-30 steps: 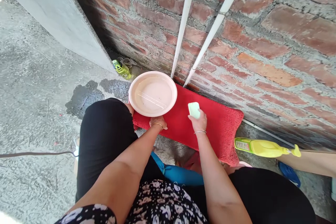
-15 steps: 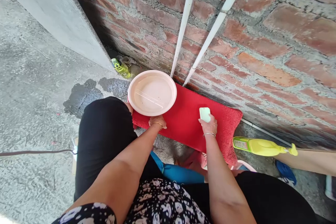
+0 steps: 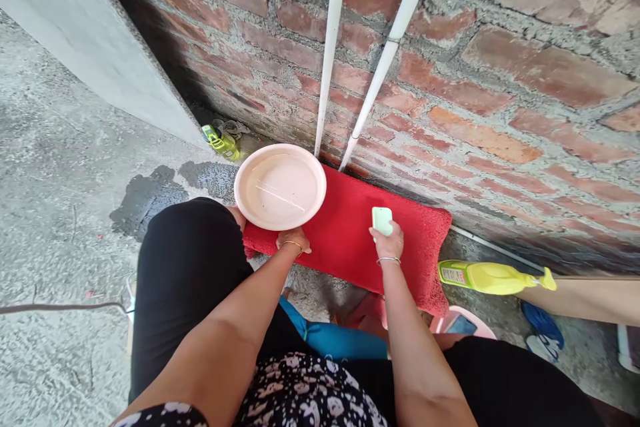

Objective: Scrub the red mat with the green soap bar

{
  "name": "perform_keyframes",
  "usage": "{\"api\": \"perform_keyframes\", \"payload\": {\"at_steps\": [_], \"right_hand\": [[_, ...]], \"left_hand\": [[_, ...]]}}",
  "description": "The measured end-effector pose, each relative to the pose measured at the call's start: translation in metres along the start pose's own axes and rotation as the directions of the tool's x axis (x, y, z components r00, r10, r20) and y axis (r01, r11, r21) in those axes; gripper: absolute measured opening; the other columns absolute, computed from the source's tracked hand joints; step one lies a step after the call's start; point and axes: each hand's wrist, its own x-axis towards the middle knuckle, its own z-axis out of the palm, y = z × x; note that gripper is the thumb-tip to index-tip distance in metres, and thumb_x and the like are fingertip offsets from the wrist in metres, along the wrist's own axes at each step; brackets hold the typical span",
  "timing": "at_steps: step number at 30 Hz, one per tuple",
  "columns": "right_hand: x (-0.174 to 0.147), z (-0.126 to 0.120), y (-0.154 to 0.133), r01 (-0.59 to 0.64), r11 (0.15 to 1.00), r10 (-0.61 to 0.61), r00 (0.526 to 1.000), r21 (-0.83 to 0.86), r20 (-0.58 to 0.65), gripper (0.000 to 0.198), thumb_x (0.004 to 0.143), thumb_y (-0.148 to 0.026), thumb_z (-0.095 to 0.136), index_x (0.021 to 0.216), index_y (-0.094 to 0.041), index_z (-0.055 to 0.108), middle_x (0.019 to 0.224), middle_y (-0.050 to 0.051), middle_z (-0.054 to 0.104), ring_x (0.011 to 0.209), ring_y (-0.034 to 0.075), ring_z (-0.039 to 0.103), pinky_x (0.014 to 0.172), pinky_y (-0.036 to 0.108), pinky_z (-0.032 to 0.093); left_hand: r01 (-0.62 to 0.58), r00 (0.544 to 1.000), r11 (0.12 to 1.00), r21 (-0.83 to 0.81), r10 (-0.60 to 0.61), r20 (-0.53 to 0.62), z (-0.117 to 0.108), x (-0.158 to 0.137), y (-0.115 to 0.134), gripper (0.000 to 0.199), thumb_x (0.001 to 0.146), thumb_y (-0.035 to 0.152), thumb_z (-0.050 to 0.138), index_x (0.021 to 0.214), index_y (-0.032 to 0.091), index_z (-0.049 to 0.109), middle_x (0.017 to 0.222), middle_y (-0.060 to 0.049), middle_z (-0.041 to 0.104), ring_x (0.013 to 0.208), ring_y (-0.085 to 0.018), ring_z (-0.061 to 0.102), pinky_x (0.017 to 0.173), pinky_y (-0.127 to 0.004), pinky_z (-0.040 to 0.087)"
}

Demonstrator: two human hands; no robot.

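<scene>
My right hand [image 3: 389, 238] is closed round a pale green rectangular block [image 3: 382, 219] with rounded corners, which could be the back of a scrubbing brush. Its underside faces the red mat [image 3: 345, 227], which is spread over a low support. A pale pink basin [image 3: 280, 188] with shallow water stands on the mat's left part. Just below the basin's near rim, my left hand [image 3: 294, 240] lies on the mat with its fingers curled in. The rim partly covers that hand, so what it grips is hidden.
A yellow spray bottle [image 3: 493, 278] is right of the mat, beside another person's leg [image 3: 590, 299]. A yellow-green bottle [image 3: 221, 143] stands behind the basin, near two white pipes [image 3: 330, 47] on the brick wall. A pink tub [image 3: 483, 327] is at lower right, a cable [image 3: 60, 308] at left.
The camera view has shifted, so the mat, basin and block appear slightly farther left and lower. More of the pink tub shows. Both hands keep their hold.
</scene>
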Motion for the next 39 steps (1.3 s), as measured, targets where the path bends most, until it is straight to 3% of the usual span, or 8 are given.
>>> {"api": "perform_keyframes", "payload": {"at_steps": [6, 9, 14, 18, 22, 27, 34, 39], "right_hand": [[-0.016, 0.052, -0.083, 0.479, 0.869, -0.425, 0.849, -0.121, 0.313, 0.061, 0.066, -0.041, 0.069, 0.122, -0.027, 0.052, 0.108, 0.006, 0.052, 0.095, 0.023, 0.05, 0.086, 0.036, 0.038], [-0.008, 0.057, -0.094, 0.549, 0.824, -0.472, 0.803, -0.142, 0.364, 0.058, 0.066, -0.04, 0.07, 0.121, -0.029, 0.054, 0.107, 0.005, 0.051, 0.095, 0.023, 0.049, 0.085, 0.036, 0.038], [0.028, 0.026, -0.053, 0.341, 0.916, -0.279, 0.92, -0.209, 0.276, 0.062, 0.062, -0.044, 0.072, 0.119, -0.029, 0.056, 0.107, 0.005, 0.051, 0.093, 0.023, 0.05, 0.083, 0.035, 0.039], [0.045, -0.021, 0.006, 0.014, 0.985, -0.002, 0.997, -0.171, 0.072, 0.067, 0.056, -0.045, 0.074, 0.118, -0.026, 0.057, 0.108, 0.008, 0.054, 0.096, 0.025, 0.053, 0.084, 0.038, 0.041], [0.044, -0.057, 0.053, -0.288, 0.957, 0.285, 0.956, -0.032, -0.071, 0.066, 0.05, -0.043, 0.076, 0.11, -0.02, 0.06, 0.107, 0.013, 0.058, 0.098, 0.03, 0.056, 0.084, 0.041, 0.043], [0.041, -0.059, 0.058, -0.41, 0.91, 0.414, 0.903, 0.06, -0.112, 0.065, 0.051, -0.043, 0.074, 0.108, -0.016, 0.059, 0.108, 0.014, 0.059, 0.099, 0.03, 0.057, 0.088, 0.04, 0.043], [0.025, 0.014, -0.025, 0.002, 1.0, -0.003, 0.999, 0.016, 0.05, 0.064, 0.052, -0.045, 0.074, 0.11, -0.023, 0.058, 0.104, 0.005, 0.056, 0.095, 0.023, 0.053, 0.088, 0.036, 0.041], [-0.002, 0.057, -0.087, 0.365, 0.927, -0.335, 0.906, -0.079, 0.26, 0.058, 0.061, -0.042, 0.071, 0.115, -0.027, 0.057, 0.107, 0.005, 0.052, 0.094, 0.023, 0.05, 0.087, 0.036, 0.038]], "left_hand": [[0.1, 0.994, 0.993, 0.068, -0.102, 0.026, -0.003, -0.006, 0.005, 0.069, 0.041, 0.035, 0.086, 0.107, 0.028, 0.065, 0.117, -0.009, 0.064, 0.111, -0.034, 0.056, 0.08, -0.039, 0.052], [0.085, 0.994, 0.994, 0.073, -0.089, 0.057, -0.004, -0.006, 0.006, 0.068, 0.043, 0.034, 0.085, 0.108, 0.027, 0.065, 0.117, -0.01, 0.064, 0.113, -0.036, 0.053, 0.079, -0.041, 0.052], [0.075, 0.994, 0.992, 0.1, -0.082, 0.071, -0.004, -0.005, 0.005, 0.061, 0.047, 0.035, 0.084, 0.105, 0.025, 0.066, 0.113, -0.011, 0.066, 0.108, -0.035, 0.057, 0.076, -0.041, 0.053], [0.07, 0.996, 0.993, 0.09, -0.075, 0.049, -0.004, -0.004, 0.004, 0.064, 0.044, 0.036, 0.085, 0.104, 0.027, 0.067, 0.116, -0.009, 0.065, 0.109, -0.034, 0.057, 0.076, -0.039, 0.054], [0.062, 0.997, 0.995, 0.075, -0.065, 0.039, -0.005, -0.004, 0.004, 0.068, 0.04, 0.036, 0.087, 0.104, 0.027, 0.066, 0.121, -0.009, 0.062, 0.109, -0.035, 0.057, 0.077, -0.04, 0.053], [0.056, 0.997, 0.996, 0.073, -0.059, 0.042, -0.005, -0.004, 0.004, 0.064, 0.042, 0.035, 0.085, 0.103, 0.027, 0.066, 0.119, -0.01, 0.063, 0.108, -0.035, 0.058, 0.079, -0.043, 0.053], [0.055, 0.998, 0.996, 0.077, -0.057, 0.022, -0.002, -0.005, 0.005, 0.067, 0.043, 0.035, 0.085, 0.106, 0.026, 0.065, 0.119, -0.01, 0.063, 0.11, -0.035, 0.056, 0.08, -0.043, 0.052], [0.091, 0.994, 0.993, 0.079, -0.095, 0.05, -0.001, -0.004, 0.006, 0.065, 0.045, 0.033, 0.084, 0.106, 0.024, 0.066, 0.114, -0.012, 0.065, 0.111, -0.036, 0.055, 0.078, -0.042, 0.053]]}}
